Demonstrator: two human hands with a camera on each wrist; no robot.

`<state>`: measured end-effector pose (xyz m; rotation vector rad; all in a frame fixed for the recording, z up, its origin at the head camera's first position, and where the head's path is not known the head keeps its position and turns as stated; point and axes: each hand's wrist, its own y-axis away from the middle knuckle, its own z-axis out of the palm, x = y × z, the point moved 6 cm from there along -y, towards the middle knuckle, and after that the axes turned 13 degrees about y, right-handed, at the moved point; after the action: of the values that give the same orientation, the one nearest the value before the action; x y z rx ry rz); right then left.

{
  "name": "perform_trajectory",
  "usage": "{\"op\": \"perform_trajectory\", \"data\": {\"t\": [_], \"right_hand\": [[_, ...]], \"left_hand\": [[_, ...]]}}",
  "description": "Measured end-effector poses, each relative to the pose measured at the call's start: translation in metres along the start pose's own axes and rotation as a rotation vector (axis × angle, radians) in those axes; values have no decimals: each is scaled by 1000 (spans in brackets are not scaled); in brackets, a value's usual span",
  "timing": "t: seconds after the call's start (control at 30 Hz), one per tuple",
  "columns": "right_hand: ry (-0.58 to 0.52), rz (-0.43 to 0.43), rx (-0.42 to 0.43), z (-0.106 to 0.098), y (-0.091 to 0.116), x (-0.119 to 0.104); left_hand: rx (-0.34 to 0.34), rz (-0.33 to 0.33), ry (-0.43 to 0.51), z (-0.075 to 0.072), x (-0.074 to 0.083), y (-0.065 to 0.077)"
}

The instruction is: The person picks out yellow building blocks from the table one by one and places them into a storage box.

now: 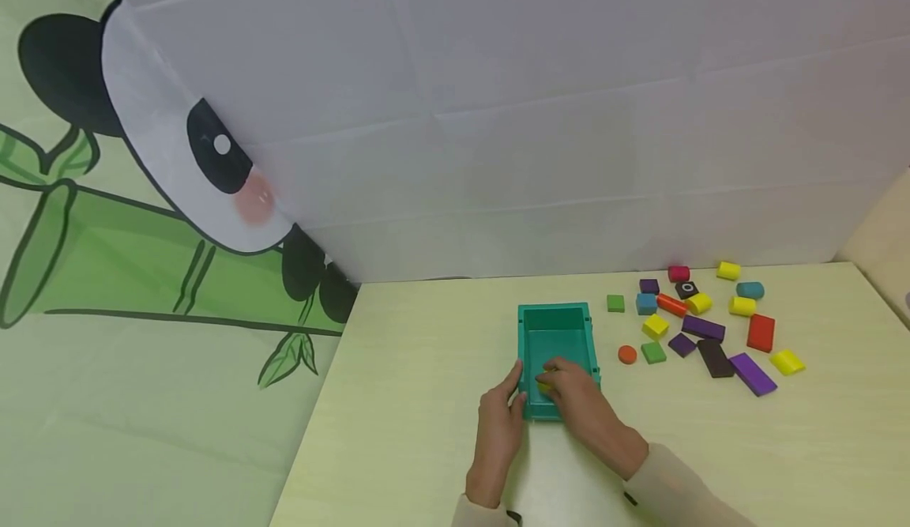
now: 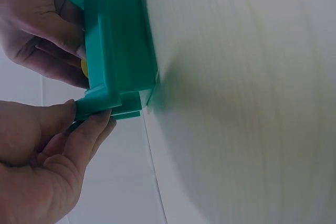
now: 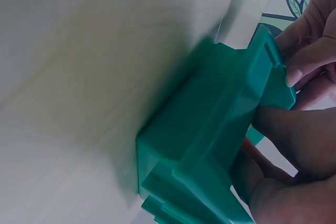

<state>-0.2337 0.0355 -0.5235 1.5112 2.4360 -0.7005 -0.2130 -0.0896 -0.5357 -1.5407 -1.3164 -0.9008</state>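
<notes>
A green plastic bin (image 1: 558, 341) stands on the table, its long sides running away from me. My left hand (image 1: 500, 424) grips the bin's left rim; in the left wrist view its thumb and fingers (image 2: 89, 135) pinch the edge from both sides. Reaching inside near the bin's front end, my right hand (image 1: 581, 400) holds a small yellow block (image 1: 544, 385) between thumb and fingers. In the left wrist view only a sliver of the yellow block (image 2: 84, 67) shows. The right wrist view has the right hand (image 3: 299, 156) dipping over the bin wall (image 3: 199, 114).
To the right of the bin lie several loose blocks, among them a red block (image 1: 761, 333), a purple block (image 1: 753, 374), a black block (image 1: 715, 358) and an orange disc (image 1: 627, 355). Behind the table (image 1: 398, 400) hangs a white cloth (image 1: 498, 163) with a printed panda.
</notes>
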Motion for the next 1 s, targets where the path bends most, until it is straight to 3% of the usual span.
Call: {"op": "perform_trajectory", "data": {"t": [0.47, 0.77, 1.0], "right_hand": [[-47, 4, -49, 5, -5, -4], [-50, 10, -55, 7, -7, -5], [-47, 6, -73, 12, -7, -3]], "left_hand": [[-4, 4, -2, -1, 1, -1], [8, 52, -19, -1, 2, -2], [-12, 20, 1, -1, 2, 0]]}}
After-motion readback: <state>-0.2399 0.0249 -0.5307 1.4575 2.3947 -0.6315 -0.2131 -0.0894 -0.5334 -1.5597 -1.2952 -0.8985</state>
